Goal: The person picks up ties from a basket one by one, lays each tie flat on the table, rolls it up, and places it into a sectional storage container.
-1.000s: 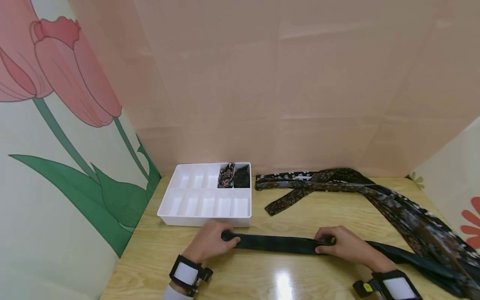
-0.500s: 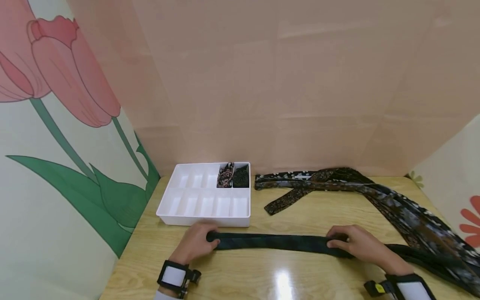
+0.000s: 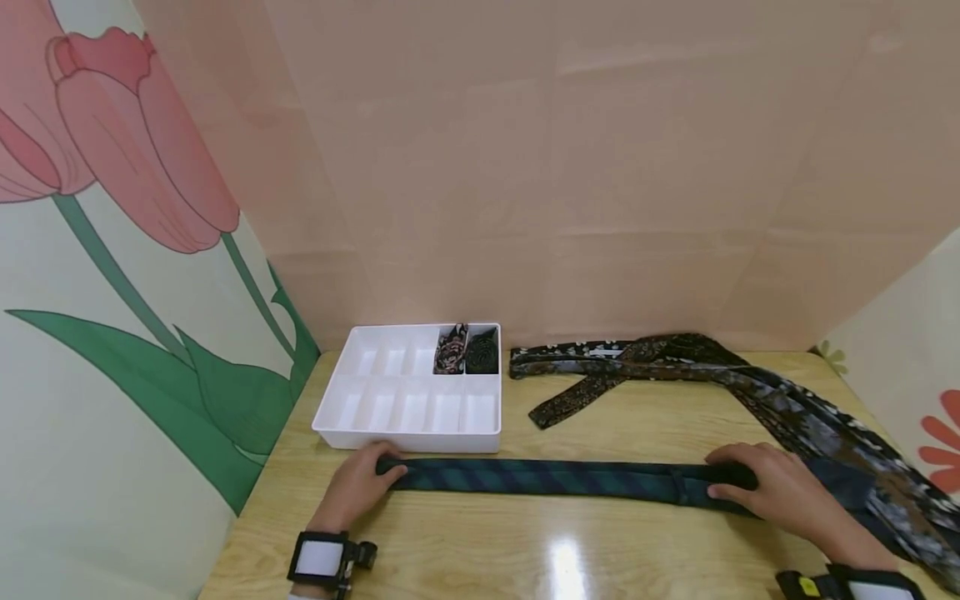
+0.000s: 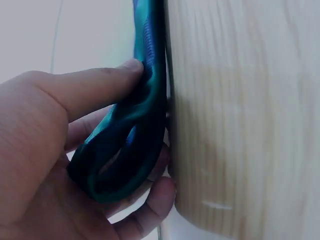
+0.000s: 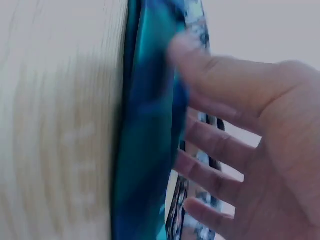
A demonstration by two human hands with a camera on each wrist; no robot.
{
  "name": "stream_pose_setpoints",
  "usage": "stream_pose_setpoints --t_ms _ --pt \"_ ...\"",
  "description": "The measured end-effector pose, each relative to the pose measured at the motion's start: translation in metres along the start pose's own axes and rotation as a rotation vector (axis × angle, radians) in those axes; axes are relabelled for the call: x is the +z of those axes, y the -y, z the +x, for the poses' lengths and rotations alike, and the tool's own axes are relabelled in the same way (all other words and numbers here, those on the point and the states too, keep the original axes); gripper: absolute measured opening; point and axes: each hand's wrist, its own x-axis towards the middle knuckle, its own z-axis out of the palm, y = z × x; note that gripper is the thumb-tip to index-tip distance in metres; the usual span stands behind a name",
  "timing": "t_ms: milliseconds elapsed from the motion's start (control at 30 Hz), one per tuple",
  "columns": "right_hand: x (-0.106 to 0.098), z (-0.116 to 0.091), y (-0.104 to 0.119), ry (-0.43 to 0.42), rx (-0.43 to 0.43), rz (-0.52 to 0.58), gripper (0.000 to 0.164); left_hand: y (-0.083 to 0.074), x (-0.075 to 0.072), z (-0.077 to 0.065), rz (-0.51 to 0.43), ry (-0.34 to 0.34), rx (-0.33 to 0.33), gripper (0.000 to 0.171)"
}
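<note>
A dark green and navy striped necktie (image 3: 540, 477) lies stretched sideways across the front of the table. Its left end is folded into a loop, which my left hand (image 3: 358, 487) pinches between thumb and fingers; the left wrist view shows the loop of the tie (image 4: 150, 100) lying in the curled fingers. Farther right, my right hand (image 3: 780, 487) holds the same necktie, thumb on the near edge and fingers behind it. In the right wrist view the tie's flat striped face (image 5: 145, 165) passes by the thumb, which is blurred. The rest of the tie runs rightward past the hand.
Behind the left hand stands a white compartment tray (image 3: 405, 443). Two of its back right compartments hold a rolled floral tie (image 3: 451, 354) and a rolled dark green tie (image 3: 482, 353). Several patterned neckties (image 3: 795, 408) lie along the back and right of the table (image 3: 465, 550).
My left hand has moved left with the looped end, and my right hand has slid right along the necktie. A longer, flatter stretch of it now shows between them.
</note>
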Motion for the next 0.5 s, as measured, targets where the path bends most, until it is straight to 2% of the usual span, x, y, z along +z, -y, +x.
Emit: stream_pose_setpoints --t_ms 100,333,500 --pt "0.001 -0.005 -0.013 0.004 0.017 -0.003 0.044 0.007 -0.006 -0.002 0.001 -0.014 -0.036 0.017" --pt "0.007 -0.012 -0.031 -0.019 0.036 0.033 0.019 0.018 -0.017 -0.005 -0.023 -0.06 -0.057 0.01" --pt "0.003 -0.029 -0.036 -0.031 0.076 0.118 0.027 0.021 -0.023 -0.008 -0.02 -0.109 -0.084 0.01"
